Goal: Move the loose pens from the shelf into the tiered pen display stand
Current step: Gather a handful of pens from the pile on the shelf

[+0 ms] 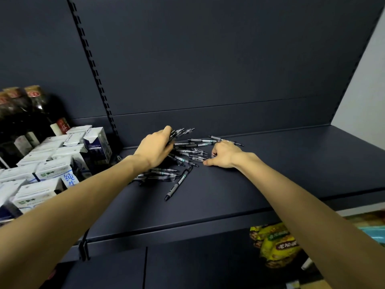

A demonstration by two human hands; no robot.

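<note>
Early stage, judged: no stand in view, nothing seen delivered. A bundle of pens (pixel 180 132) is gripped in the curled left hand (pixel 156 149). Right hand (pixel 224 154) fingers curled into the loose pile (pixel 187 155) on the shelf (pixel 270 174); pinch unclear. One stray pen (pixel 178 183) lies nearer than both hands.

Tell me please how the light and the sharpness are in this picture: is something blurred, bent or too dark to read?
Head view: dim, even light, no hard glare; the dark shelf swallows detail, so the pile of pens reads only by pale bands. Left hand and right hand are sharp. The wide lens bends the slotted upright; the yellow packets below look soft.
</note>
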